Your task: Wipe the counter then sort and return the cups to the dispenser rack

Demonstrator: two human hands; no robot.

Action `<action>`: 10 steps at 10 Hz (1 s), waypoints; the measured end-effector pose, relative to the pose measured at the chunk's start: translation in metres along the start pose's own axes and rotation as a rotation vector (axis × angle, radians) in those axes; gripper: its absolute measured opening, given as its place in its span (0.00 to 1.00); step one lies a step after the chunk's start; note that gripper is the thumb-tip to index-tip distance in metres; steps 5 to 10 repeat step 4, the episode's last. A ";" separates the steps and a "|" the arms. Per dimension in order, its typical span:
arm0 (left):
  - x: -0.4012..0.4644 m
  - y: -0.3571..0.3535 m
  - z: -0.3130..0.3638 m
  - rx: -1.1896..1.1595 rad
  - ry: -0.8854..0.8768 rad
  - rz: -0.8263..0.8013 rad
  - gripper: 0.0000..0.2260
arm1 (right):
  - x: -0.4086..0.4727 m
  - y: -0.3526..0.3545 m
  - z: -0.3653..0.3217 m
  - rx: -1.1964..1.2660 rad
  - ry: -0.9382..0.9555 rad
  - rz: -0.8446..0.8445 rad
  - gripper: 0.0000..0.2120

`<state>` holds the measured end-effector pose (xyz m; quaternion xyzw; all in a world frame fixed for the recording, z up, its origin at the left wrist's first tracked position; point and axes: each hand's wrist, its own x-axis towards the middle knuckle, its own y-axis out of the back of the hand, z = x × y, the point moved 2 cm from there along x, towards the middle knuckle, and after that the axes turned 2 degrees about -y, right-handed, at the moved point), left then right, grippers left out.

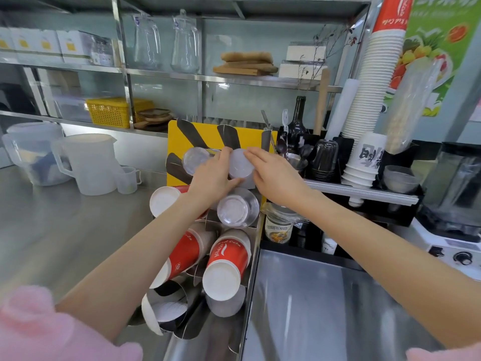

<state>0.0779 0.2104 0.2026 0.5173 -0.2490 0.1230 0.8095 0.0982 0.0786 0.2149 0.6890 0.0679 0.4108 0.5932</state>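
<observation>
A metal dispenser rack [253,256] runs down the middle of the counter, its tubes pointing toward me. Both hands meet at its far end on a frosted plastic cup stack [240,164]. My left hand [214,175] wraps the stack's left side and my right hand [273,173] presses its right side. Beside it lies a clear plastic cup stack [194,161]. Below sit another clear cup stack [235,208], a white-bottomed red cup [164,200], and two red paper cup stacks [226,264] [182,254]. The nearest tube [166,311] holds only a few cups deep inside.
White pitchers [88,162] and a small measuring cup [127,179] stand on the steel counter at left. A black organizer [361,188] with cups, a bottle and utensils sits at right, with a blender [458,194] beyond. Tall paper cup stacks [374,82] rise behind it.
</observation>
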 end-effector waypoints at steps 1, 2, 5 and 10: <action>0.002 0.002 0.001 0.006 -0.009 -0.005 0.23 | -0.002 -0.002 0.003 -0.052 -0.007 -0.026 0.24; 0.005 0.001 0.001 0.017 -0.019 -0.100 0.27 | -0.006 -0.002 0.003 -0.016 -0.017 -0.065 0.26; 0.012 0.015 0.009 0.083 -0.021 -0.152 0.38 | -0.015 0.012 0.012 0.058 -0.101 -0.035 0.26; 0.012 0.015 0.009 0.083 -0.021 -0.152 0.38 | -0.015 0.012 0.012 0.058 -0.101 -0.035 0.26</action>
